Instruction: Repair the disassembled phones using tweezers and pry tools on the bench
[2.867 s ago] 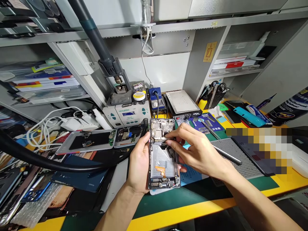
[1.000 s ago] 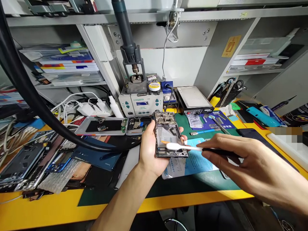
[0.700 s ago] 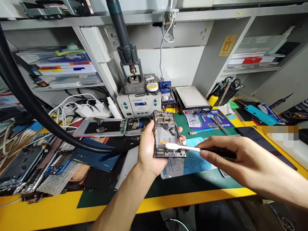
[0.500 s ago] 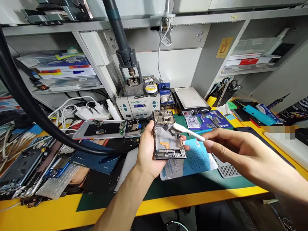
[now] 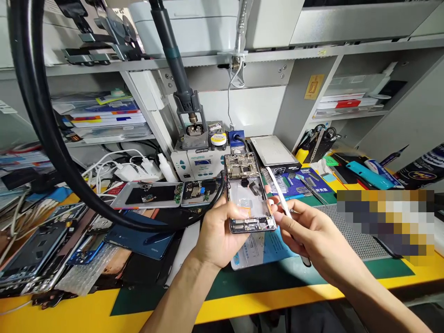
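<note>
My left hand [image 5: 220,226] grips an opened phone [image 5: 247,194] by its lower left side, the thumb lying over the orange flex cable near the bottom. The phone's circuit board [image 5: 241,165] is bare at the top, and a pale battery bay takes up the middle. In my right hand [image 5: 305,226] is a white toothbrush [image 5: 281,196], pinched by the handle. Its bristles point left, beside the phone's upper right edge and apart from the board. The right fingertips are close against the phone's lower right edge.
A blue printed sheet [image 5: 256,249] lies on the green mat [image 5: 166,296] below the phone. A thick black hose [image 5: 83,194] loops across the left. Phone parts [image 5: 34,236] are piled at left. Behind stand a rework station [image 5: 199,164] and a flat metal heating plate [image 5: 274,151].
My right hand has moved down, tilting the toothbrush more upright and drawing its head off the board. My left thumb has shifted onto the phone's face. The camera view has tipped upward.
</note>
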Tool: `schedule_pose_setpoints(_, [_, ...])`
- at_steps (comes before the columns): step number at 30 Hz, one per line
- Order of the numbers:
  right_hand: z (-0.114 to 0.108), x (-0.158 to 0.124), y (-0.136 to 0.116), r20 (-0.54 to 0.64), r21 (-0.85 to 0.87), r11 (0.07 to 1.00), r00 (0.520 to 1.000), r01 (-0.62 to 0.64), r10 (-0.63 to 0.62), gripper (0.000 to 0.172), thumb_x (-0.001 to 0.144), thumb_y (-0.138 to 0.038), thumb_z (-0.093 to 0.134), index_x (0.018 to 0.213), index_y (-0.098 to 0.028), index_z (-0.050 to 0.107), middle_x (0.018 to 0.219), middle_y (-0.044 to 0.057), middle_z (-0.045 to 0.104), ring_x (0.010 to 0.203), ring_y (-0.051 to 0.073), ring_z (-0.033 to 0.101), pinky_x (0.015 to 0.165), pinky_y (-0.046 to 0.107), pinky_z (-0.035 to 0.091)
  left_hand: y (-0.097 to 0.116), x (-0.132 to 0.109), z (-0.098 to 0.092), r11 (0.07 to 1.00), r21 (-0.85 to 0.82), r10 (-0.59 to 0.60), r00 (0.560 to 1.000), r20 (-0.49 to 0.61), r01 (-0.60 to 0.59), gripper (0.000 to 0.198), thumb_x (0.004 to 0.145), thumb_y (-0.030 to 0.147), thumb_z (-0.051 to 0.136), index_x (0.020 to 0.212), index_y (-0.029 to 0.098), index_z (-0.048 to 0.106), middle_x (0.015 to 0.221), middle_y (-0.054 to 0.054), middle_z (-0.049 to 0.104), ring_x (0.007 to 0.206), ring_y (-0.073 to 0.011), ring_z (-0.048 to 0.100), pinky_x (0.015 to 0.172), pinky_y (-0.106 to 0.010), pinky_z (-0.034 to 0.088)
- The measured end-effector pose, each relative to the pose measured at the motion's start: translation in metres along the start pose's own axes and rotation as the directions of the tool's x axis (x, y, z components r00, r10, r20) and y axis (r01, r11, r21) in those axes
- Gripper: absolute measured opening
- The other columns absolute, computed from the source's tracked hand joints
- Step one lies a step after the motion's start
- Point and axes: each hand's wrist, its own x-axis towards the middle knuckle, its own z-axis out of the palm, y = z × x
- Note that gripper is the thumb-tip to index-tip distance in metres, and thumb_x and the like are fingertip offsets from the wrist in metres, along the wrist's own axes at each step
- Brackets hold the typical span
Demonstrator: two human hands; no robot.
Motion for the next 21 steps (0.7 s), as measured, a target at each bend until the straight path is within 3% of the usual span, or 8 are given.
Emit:
schedule_pose_setpoints(3, [-0.001, -0.003, 0.0, 0.05, 0.041, 0.999, 0.999, 0.008, -0.01, 0.038, 0.089, -0.056, 0.069, 0.095, -0.022, 0.054, 0.049, -0.009, 0.043, 0.041, 0.006, 0.024, 0.039, 0.02, 0.014, 0.001, -0.005, -0.002, 0.996, 0.072, 0.047, 0.996, 0.071, -0.053, 0.058, 0.065, 0.002, 0.056, 0.12, 0.017, 0.066, 0.101, -0.008, 0.075, 0.104, -0.0299, 0.07, 0.096, -0.051, 0.052])
schedule_pose_setpoints(7, [0.005, -0.008, -0.004, 0.086, 0.095, 0.994, 0.995, 0.046, -0.054, 0.043, 0.084, -0.055, 0.074, 0.102, -0.021, 0.055, 0.055, -0.007, 0.05, 0.042, 0.007, 0.031, 0.04, 0.02, 0.018, 0.002, -0.006, -0.004, 0.976, 0.207, 0.042, 0.991, 0.13, -0.069, 0.053, 0.068, 0.003, 0.061, 0.119, 0.017, 0.065, 0.103, -0.009, 0.074, 0.103, -0.0299, 0.07, 0.094, -0.049, 0.053])
schedule_pose_setpoints(11, [0.007, -0.011, -0.007, 0.08, 0.076, 0.996, 0.995, 0.055, -0.061, 0.044, 0.083, -0.056, 0.074, 0.106, -0.022, 0.058, 0.07, -0.003, 0.059, 0.044, 0.006, 0.033, 0.04, 0.02, 0.023, 0.002, -0.005, -0.004, 0.963, 0.255, 0.064, 0.995, 0.082, -0.083, 0.049, 0.07, 0.003, 0.063, 0.117, 0.017, 0.065, 0.106, -0.01, 0.075, 0.101, -0.0301, 0.071, 0.091, -0.049, 0.055])
schedule_pose_setpoints(13, [0.002, -0.013, -0.008, 0.066, 0.04, 0.993, 0.991, 0.112, -0.115, 0.039, 0.088, -0.056, 0.068, 0.104, -0.022, 0.06, 0.077, 0.0, 0.06, 0.05, 0.008, 0.04, 0.044, 0.02, 0.032, 0.002, -0.005, -0.004, 0.962, 0.261, 0.073, 0.996, 0.045, -0.082, 0.048, 0.07, 0.004, 0.063, 0.116, 0.016, 0.065, 0.111, -0.012, 0.074, 0.104, -0.0325, 0.07, 0.091, -0.05, 0.055])
schedule_pose_setpoints(16, [-0.014, -0.02, -0.012, 0.024, -0.168, 0.963, 0.977, 0.211, -0.21, 0.034, 0.095, -0.056, 0.058, 0.095, -0.022, 0.064, 0.088, 0.003, 0.062, 0.068, 0.014, 0.053, 0.057, 0.023, 0.045, 0.003, -0.006, -0.003, 0.956, 0.283, 0.068, 0.997, 0.03, -0.074, 0.052, 0.07, 0.004, 0.063, 0.12, 0.016, 0.065, 0.123, -0.015, 0.071, 0.113, -0.0379, 0.067, 0.091, -0.052, 0.056])
schedule_pose_setpoints(19, [-0.031, -0.028, -0.022, 0.048, -0.452, 0.859, 0.968, 0.241, -0.246, 0.035, 0.097, -0.055, 0.055, 0.087, -0.022, 0.064, 0.075, 0.001, 0.058, 0.068, 0.015, 0.052, 0.055, 0.022, 0.044, 0.003, -0.006, -0.001, 0.954, 0.29, 0.071, 0.997, 0.042, -0.08, 0.057, 0.071, 0.003, 0.061, 0.126, 0.018, 0.063, 0.132, -0.015, 0.067, 0.118, -0.0426, 0.064, 0.087, -0.056, 0.057])
schedule_pose_setpoints(21, [-0.037, -0.031, -0.03, 0.087, -0.555, 0.791, 0.963, 0.258, -0.254, 0.035, 0.097, -0.055, 0.054, 0.085, -0.023, 0.064, 0.07, 0.001, 0.058, 0.065, 0.015, 0.051, 0.054, 0.022, 0.043, 0.002, -0.006, 0.0, 0.955, 0.285, 0.063, 0.996, 0.06, -0.077, 0.057, 0.074, 0.003, 0.06, 0.129, 0.021, 0.063, 0.138, -0.013, 0.063, 0.121, -0.0442, 0.061, 0.084, -0.058, 0.059])
